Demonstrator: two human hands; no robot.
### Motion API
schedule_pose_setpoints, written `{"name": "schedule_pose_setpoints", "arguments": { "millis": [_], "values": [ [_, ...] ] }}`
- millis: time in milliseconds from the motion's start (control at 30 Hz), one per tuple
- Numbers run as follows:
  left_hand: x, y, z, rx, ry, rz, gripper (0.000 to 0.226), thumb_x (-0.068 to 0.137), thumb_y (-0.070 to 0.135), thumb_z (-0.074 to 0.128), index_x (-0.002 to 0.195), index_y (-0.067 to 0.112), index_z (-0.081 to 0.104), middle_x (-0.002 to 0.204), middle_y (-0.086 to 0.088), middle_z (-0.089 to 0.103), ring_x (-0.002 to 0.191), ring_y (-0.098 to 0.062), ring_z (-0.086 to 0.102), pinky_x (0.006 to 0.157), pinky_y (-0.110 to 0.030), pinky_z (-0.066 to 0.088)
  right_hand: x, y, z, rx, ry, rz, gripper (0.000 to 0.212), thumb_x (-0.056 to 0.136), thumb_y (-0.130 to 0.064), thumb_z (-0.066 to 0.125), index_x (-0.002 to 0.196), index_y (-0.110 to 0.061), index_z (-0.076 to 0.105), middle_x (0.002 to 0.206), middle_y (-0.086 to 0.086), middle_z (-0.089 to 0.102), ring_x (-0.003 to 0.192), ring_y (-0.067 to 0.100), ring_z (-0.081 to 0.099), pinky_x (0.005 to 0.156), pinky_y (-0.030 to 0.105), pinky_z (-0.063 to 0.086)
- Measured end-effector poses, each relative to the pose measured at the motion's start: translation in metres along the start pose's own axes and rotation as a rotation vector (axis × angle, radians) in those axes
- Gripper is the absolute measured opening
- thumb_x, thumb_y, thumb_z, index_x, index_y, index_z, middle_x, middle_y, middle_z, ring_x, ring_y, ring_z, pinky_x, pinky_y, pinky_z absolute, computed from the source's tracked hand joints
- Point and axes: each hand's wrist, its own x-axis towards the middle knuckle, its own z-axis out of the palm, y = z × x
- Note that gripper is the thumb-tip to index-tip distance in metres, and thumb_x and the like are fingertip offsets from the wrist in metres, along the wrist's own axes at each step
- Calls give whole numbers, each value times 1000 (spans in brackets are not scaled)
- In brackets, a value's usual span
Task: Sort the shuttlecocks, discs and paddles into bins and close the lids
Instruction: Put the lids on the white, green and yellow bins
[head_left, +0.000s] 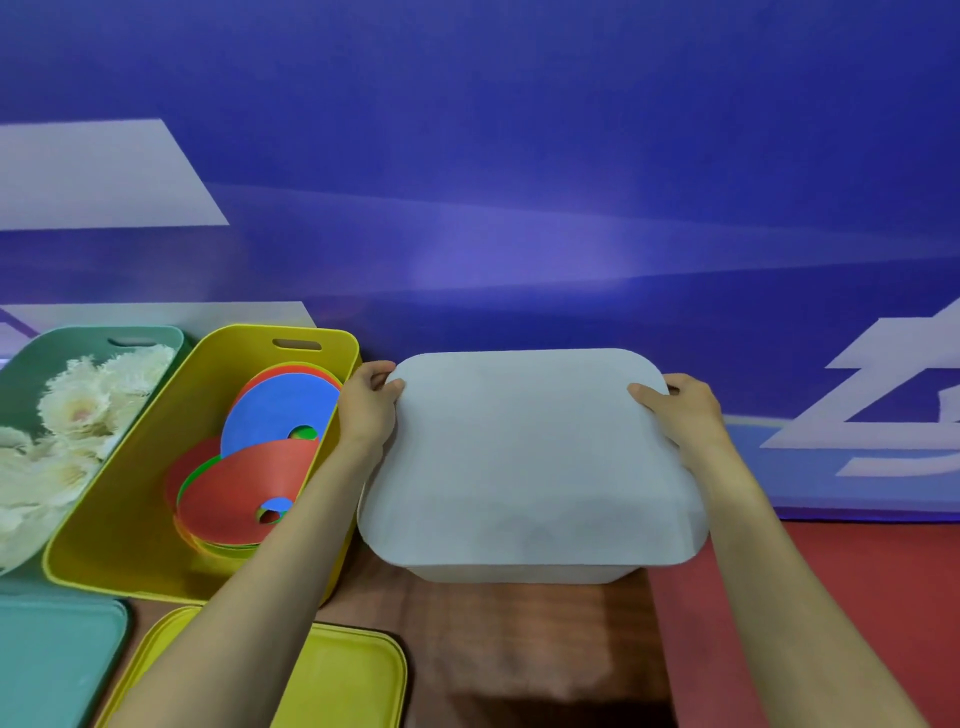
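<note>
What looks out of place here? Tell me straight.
Nothing is spilled or damaged. The white lid, gripped by the left hand and right hand, overhangs the white bin in front, not visibly seated. In the yellow bin, the discs lie askew, not stacked flat.

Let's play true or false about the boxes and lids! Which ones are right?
1. The left hand and right hand hold the white plastic lid. True.
2. The yellow plastic bin holds white feather shuttlecocks. False: it holds flat coloured discs; the shuttlecocks are in the green plastic bin.
3. The yellow plastic lid is closed on the yellow bin. False: it lies on the wooden table.
4. The green bin has no lid on. True.
</note>
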Motion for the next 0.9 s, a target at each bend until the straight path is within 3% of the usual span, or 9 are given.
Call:
{"name": "schedule_pose_setpoints", "arguments": {
  "millis": [233, 333, 467, 600, 700, 833, 900],
  "values": [
    [9, 1, 2, 83, -29, -39, 25, 95, 15, 52, 120, 13, 56, 121, -6, 60, 100, -17, 52, 88, -28, 44, 4, -6, 2, 30, 9, 9, 28, 83, -29, 67, 102, -11, 59, 97, 5, 62, 89, 26, 60, 73, 34, 49],
    [-6, -1, -5, 236, -72, 88, 31, 96, 28, 50, 124, 16, 53, 121, -2, 58, 108, -20, 54, 93, -32, 44, 6, -1, 2, 67, 15, 19, 23, 83, -30, 67, 98, -13, 60, 98, 6, 65, 90, 27, 63, 77, 38, 52],
    [-31, -10, -17, 388, -19, 237, 37, 95, 27, 52, 128, 11, 50, 127, -7, 55, 115, -24, 51, 93, -35, 41, 2, 7, 3, 112, 28, -6, 16, 85, -28, 65, 94, -15, 63, 94, 7, 67, 87, 27, 63, 79, 38, 51],
    [-45, -28, -28, 405, 12, 186, 34, 92, 29, 55, 118, 8, 58, 117, -11, 59, 108, -27, 54, 92, -38, 45, -3, 4, 1, 212, 20, -2, 9, 85, -22, 64, 91, -15, 63, 90, 6, 68, 82, 26, 64, 79, 40, 53],
    [-55, -37, -30, 443, -54, 165, 38, 91, 33, 53, 122, 11, 58, 114, -9, 63, 105, -27, 56, 91, -44, 48, -7, 2, 1, 171, 3, -30, 14, 87, -22, 60, 94, -10, 64, 89, 7, 67, 79, 25, 62, 76, 38, 52],
    [-67, -26, -31, 143, -83, 66, 27, 92, 25, 54, 116, 14, 63, 107, 4, 65, 99, -21, 61, 92, -43, 49, -10, 0, -1, 129, 0, -14, 19, 88, -24, 56, 92, -7, 63, 100, 16, 67, 88, 33, 62, 82, 43, 51],
    [-73, -21, -34, -38, -112, 4, 17, 93, 22, 54, 106, 27, 63, 104, 6, 68, 98, -19, 64, 91, -43, 50, -13, 1, -3, 158, -7, 8, 16, 88, -22, 57, 88, -7, 62, 103, 17, 67, 95, 37, 63, 88, 50, 51]
  ]
}}
